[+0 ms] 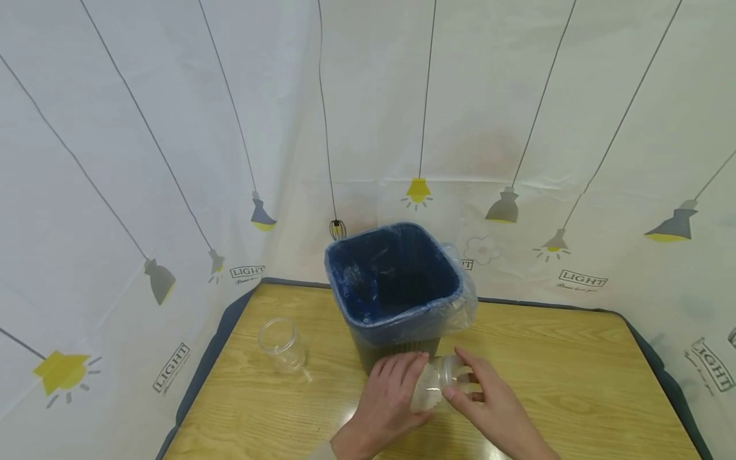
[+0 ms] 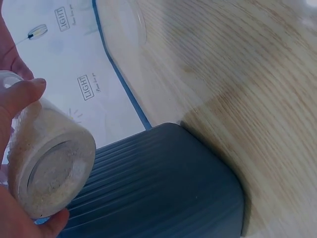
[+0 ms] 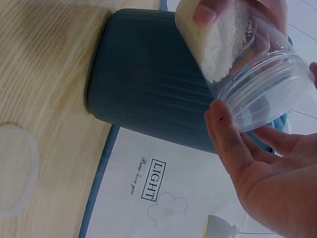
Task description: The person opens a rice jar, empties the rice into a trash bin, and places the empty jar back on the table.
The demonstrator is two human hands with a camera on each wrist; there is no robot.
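A clear plastic jar [image 1: 427, 390], tilted on its side in front of the bin, is between my two hands. My left hand [image 1: 388, 393] grips its body near the base. White grains [image 3: 223, 47] fill part of it, gathered toward the base end in the right wrist view. With thumb and fingers, my right hand [image 1: 489, 396] holds the jar's ridged clear end; whether that end is a separate lid I cannot tell. A second clear jar [image 1: 282, 345] stands on the table to the left, apart from both hands.
A dark blue bin [image 1: 368, 335] with a clear bag over its rim stands right behind the hands. In the right wrist view a clear round ring or lid [image 3: 34, 168] lies on the wooden table [image 1: 552, 370]. A lamp-printed sheet [image 1: 368, 115] hangs behind.
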